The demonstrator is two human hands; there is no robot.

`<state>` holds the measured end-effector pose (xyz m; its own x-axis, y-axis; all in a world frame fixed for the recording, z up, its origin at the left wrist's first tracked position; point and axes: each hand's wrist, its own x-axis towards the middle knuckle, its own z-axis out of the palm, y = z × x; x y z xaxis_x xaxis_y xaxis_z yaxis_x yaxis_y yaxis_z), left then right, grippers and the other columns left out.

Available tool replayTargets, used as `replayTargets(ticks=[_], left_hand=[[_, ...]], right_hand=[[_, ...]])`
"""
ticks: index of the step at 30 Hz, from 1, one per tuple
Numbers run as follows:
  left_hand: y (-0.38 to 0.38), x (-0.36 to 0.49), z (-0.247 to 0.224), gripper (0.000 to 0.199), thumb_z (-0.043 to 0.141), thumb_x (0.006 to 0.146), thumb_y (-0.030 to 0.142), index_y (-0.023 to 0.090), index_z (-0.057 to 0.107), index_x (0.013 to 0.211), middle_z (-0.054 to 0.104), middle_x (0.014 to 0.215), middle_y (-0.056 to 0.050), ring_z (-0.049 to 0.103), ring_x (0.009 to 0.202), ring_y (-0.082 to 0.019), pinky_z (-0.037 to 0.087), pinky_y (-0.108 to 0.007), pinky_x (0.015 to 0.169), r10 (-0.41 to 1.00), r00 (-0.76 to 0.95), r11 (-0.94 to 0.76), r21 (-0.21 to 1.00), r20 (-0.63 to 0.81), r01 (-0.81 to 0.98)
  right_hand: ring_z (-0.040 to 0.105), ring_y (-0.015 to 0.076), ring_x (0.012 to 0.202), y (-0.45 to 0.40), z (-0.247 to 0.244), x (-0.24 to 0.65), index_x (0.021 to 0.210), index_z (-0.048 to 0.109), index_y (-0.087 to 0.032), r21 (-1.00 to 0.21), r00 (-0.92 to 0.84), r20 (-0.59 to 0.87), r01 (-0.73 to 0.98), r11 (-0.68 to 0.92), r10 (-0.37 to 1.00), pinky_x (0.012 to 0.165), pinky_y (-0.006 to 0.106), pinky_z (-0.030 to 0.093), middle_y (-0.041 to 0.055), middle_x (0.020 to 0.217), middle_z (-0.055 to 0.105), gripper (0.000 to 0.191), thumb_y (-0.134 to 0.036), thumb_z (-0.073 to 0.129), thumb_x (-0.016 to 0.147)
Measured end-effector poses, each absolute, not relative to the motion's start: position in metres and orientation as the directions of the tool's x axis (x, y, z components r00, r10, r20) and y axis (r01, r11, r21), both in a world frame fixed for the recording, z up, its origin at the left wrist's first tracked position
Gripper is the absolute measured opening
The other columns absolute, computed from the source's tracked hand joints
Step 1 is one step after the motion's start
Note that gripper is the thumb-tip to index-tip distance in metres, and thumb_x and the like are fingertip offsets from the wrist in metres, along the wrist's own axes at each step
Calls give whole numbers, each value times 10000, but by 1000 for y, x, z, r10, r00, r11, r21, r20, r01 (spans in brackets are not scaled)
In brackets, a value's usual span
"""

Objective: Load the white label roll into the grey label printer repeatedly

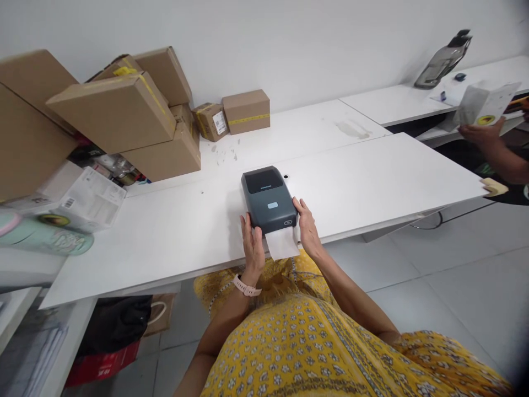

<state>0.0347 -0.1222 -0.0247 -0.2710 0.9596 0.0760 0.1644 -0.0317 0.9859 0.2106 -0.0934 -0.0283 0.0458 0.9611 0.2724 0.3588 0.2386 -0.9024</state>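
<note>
Beneath a pale wall (306, 44), the white tabletop (355, 176) runs across the view, carrying a pile of cardboard boxes (119, 113) toward its left end. Well apart on the right, another person's hand (483, 134) is at a white box (498, 99). Smaller than the pile, a dark, printer-like device (270, 199) lies flat near the front edge, directly beyond the wearer's lap and between the two hands. Its long axis points away from the body, the far end angled a little to the left, so the near short end faces the wearer. The left hand (253, 249) is open at the near left corner, fingers upright along that side and thumb apart by the front. The right hand (308, 227) is open too, its fingers reaching to the near right side; neither pinches anything, and neither is clearly nearer. From the near end, white paper (282, 243) hangs past the edge between the wrists. Smallest of all, a round hole (285, 176) sits just beside the device's right flank.
</note>
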Motion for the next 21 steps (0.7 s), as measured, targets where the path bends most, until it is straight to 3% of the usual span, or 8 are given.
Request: replayTargets(ticks=[5,8,13,17,21], left_hand=[[-120,33,-24,771,367,991,706,245,375,1610,186,1766,-92,142,1644,-251,145,-464,1340,955,-275,-61,981,110,184],[-119,33,-25,776,357,995,705,233,371,1610,185,1765,-102,146,1643,-245,147,-467,1340,953,-274,-76,979,127,189],[-110,30,-14,751,376,1002,688,206,428,1575,228,1754,-112,163,1640,-250,154,-431,1344,940,-275,-158,971,203,177],[-75,20,14,671,363,1042,607,192,408,1568,361,1702,-126,328,1586,-249,259,-420,1314,907,-266,-327,944,327,45],[-31,8,25,619,526,1006,452,247,372,1570,506,1609,-116,421,1537,-231,302,-426,1287,902,-309,-306,951,301,35]], right_hand=[[341,259,1580,-93,-20,210,1593,432,-336,-910,27,299,310,277,954,1334,562,154,-1,1681,408,727,-715,166,1033],[354,253,1575,-93,-18,210,1585,447,-340,-915,30,298,294,277,954,1342,549,140,-17,1675,413,718,-712,174,1035],[349,242,1578,-84,0,214,1584,448,-340,-913,19,316,277,299,948,1333,486,245,-19,1684,404,723,-729,205,1026],[283,235,1606,-45,39,212,1627,356,-325,-801,-50,496,360,479,867,1338,464,227,-2,1718,339,778,-747,128,1014],[185,265,1634,16,77,203,1685,135,-312,-626,-147,594,534,569,791,1330,529,208,9,1766,197,786,-706,9,1016]])
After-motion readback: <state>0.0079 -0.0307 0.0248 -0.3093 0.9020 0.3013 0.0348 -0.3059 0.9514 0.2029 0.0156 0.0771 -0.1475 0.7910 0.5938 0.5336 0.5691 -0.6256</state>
